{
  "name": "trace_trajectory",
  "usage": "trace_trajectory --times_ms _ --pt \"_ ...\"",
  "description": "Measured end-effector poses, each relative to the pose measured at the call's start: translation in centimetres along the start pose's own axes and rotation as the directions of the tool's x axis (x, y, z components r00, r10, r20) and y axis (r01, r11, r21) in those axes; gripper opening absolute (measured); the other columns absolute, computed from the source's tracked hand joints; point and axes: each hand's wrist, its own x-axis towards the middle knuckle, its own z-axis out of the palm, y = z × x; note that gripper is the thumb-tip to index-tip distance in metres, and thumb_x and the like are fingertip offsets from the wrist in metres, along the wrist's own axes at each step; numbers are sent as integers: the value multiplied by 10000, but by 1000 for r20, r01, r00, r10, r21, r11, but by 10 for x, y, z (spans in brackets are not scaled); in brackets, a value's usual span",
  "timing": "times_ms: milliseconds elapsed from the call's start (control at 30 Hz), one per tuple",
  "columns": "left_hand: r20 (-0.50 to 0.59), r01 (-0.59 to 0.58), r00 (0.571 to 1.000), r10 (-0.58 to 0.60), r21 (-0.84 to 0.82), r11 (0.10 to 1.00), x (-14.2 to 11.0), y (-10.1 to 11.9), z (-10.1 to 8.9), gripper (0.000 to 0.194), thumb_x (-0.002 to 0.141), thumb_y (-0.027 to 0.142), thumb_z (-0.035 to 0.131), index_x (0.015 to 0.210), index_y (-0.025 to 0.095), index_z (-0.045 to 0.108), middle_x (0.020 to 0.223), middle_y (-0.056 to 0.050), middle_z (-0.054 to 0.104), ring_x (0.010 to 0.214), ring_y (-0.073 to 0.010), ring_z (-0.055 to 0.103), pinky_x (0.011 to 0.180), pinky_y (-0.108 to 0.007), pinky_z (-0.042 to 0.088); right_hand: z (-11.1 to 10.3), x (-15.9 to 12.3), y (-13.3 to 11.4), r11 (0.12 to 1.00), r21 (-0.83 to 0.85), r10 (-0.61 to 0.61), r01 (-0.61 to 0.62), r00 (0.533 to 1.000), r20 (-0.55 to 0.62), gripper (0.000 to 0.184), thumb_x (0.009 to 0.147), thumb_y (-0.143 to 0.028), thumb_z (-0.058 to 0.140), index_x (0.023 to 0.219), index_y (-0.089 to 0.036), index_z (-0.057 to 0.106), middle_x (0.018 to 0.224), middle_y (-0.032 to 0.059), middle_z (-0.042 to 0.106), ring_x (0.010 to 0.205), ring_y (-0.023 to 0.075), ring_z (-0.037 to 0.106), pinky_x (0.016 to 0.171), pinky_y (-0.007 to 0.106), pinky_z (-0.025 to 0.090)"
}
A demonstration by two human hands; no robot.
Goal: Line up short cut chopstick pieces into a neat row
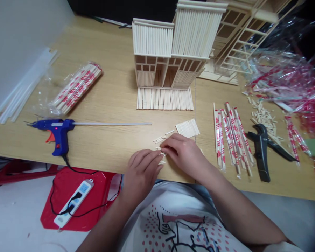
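Observation:
Near the table's front edge, my left hand (144,169) and my right hand (182,152) meet over several short cut wooden sticks (159,139). My right thumb and fingers are pinched together above the sticks; what lies between them is too small to make out. The left fingers lie flat and stretched out, their tips beside the same sticks. Just behind my right hand is a small panel of sticks (188,128) laid side by side. A blue glue gun (59,129) rests on its side at the left, a long white glue stick (112,123) running out of its back.
A stick-built model house (170,66) stands at the back, another structure (241,38) beside it. Wrapped chopsticks (233,136), a black cutter (262,150), stick offcuts (265,117) and plastic wrappers (291,80) lie right. Packed chopsticks (77,87) and glue sticks (26,87) lie left. A power strip (75,203) sits below.

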Motion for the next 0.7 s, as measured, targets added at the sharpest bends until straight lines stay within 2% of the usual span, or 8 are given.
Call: trace_trajectory --times_ms 133,200,367,700 --pt "-1 -1 1000 1 -6 1000 0 0 -1 301 918 185 652 1219 184 641 1226 -59 724 1108 -241 605 996 -432 482 -1 1 5 997 -65 39 -49 988 -150 92 932 -157 627 927 -176 717 886 55 686 827 187 643 755 291 480" --pt "-6 -2 1000 2 -7 1000 1 0 -1 292 918 184 652 1210 182 645 1219 -56 727 1101 -240 606 991 -431 485 -1 3 7 986 -139 72 -96 983 -167 80 926 -162 635 947 -164 712 895 66 683 818 199 641 733 299 476" --pt "2 -2 1000 2 -4 1000 1 0 0 297 918 189 655 1215 181 644 1229 -52 723 1106 -242 602 994 -437 483 0 6 7 971 -218 89 -102 994 -68 116 949 -160 593 906 -142 699 894 80 665 834 211 631 748 308 475" --pt "-19 -1 1000 2 47 999 -1 1 0 299 927 209 643 1224 182 630 1245 -81 701 1134 -251 596 998 -428 487 7 4 -3 992 -126 -3 7 1000 31 176 967 -122 548 951 -138 723 935 85 690 853 198 641 778 301 488"
